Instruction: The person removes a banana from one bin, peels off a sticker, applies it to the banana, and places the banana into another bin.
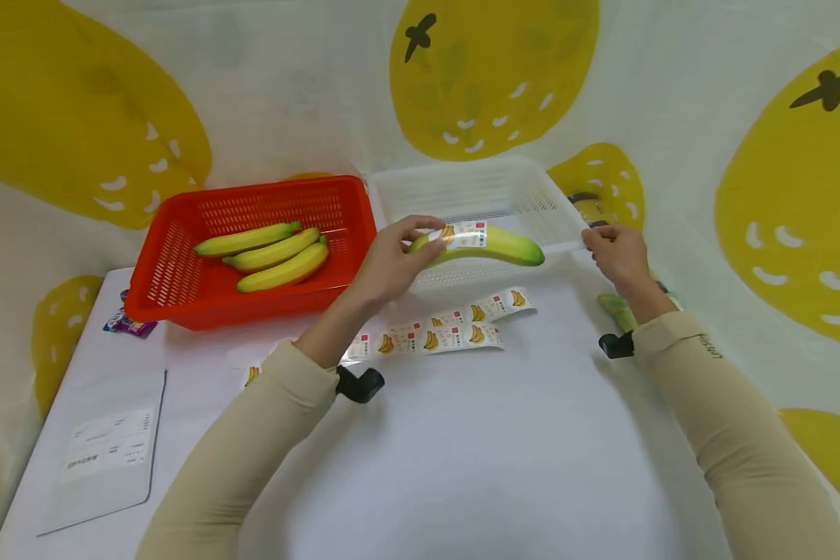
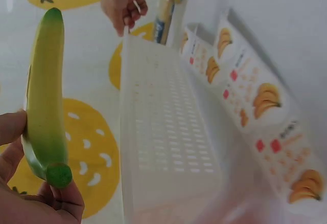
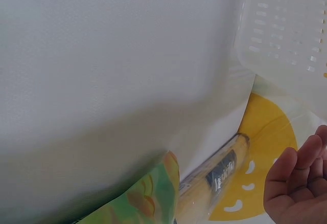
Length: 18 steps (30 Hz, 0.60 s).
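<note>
Behind everything hangs a white backdrop cloth printed with large yellow fruit (image 1: 308, 78), and in front of it spreads a smooth white tabletop (image 1: 497, 451). Two beige sleeves (image 1: 714, 404) reach across it from the near side. At the back left stands a red, perforated plastic basket (image 1: 252, 309); just to its right is a white, perforated plastic basket (image 1: 455, 187). On the left part of the tabletop lies a flat, greyish rectangular pouch with a printed white label (image 1: 112, 459). White paper strips of banana-printed stickers (image 1: 451, 338) lie before the white basket, partly hidden by the left arm.

Of the two hands, the left hand (image 1: 395, 257) grasps one end of a curved, yellow-green banana (image 1: 507, 246), held raised by the white basket's near side, its other end pointing right. The right hand (image 1: 623, 253) pinches the white basket's near right corner. Three yellow bananas with green tips (image 1: 276, 253) lie inside the red basket. Near the right arm rests a green patterned packet (image 3: 138, 198); a small purple-and-blue packet (image 1: 131, 323) lies beside the red basket. Smallest is the white banana-printed label (image 1: 470, 235) across the held banana.
</note>
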Tool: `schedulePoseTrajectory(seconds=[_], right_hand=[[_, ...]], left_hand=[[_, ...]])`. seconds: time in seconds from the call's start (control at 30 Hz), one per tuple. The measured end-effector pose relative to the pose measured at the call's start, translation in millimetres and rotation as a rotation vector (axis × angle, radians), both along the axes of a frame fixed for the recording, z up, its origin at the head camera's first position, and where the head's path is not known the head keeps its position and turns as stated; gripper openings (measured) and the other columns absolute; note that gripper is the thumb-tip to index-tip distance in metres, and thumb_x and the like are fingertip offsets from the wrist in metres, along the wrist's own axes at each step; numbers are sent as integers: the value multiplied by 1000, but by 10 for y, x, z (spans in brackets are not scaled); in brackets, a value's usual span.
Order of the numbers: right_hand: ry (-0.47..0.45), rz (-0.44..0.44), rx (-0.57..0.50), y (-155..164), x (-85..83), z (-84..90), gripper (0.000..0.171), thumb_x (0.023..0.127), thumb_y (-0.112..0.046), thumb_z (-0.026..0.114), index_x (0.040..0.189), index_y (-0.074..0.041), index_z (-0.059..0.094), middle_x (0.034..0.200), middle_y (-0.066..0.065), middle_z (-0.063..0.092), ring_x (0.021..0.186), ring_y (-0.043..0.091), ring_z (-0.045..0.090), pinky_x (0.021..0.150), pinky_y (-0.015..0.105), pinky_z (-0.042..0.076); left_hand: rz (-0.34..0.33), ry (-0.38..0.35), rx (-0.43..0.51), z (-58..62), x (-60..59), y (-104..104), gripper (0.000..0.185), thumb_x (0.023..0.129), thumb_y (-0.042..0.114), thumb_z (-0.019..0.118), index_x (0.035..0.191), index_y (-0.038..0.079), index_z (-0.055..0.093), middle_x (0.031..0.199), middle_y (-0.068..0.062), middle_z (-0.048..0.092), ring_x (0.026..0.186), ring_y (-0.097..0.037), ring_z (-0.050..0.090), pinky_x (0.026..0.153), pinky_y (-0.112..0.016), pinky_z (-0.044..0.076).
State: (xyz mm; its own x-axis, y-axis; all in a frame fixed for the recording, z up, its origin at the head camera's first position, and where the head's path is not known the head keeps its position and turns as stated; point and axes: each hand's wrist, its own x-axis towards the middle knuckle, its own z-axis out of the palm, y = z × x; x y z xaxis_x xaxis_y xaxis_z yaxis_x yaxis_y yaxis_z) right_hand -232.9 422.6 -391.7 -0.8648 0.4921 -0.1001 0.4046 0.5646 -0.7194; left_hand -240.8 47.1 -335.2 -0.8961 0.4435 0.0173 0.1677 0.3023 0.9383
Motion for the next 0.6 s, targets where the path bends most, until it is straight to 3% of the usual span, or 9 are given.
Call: schedulePoseTrajectory(seconds=[0.13,0.3,0.43,0.6], right_hand=[[10,4,-11,-10,11,4,59,105,-50,47,140,-3,55,122,15,56,103,26,50,81,26,46],[13,19,15,-35,65,-77,58,105,-48,48,139,-2,56,122,18,60,103,27,54,80,27,46],[60,41,33,-17,97,-123,55,105,-46,51,135,0,58,117,18,63,96,25,58,72,23,46],[127,35,46,74,118,-81,53,104,-45,53,130,-1,61,111,16,64,91,22,58,69,21,46]], left_hand=[[24,-8,14,-24,-300,347,34,101,26,64,134,20,63,134,-13,58,109,-25,57,85,-30,51],[46,-83,-15,-203,-587,708,34,100,27,66,134,21,63,139,-10,56,119,-25,55,89,-34,49],[62,-150,-58,-341,-755,939,33,100,25,67,132,20,64,146,-9,53,135,-31,45,102,-44,48],[21,-193,-191,-421,-907,1222,31,100,23,66,131,18,64,160,-8,42,149,-43,24,118,-58,33]])
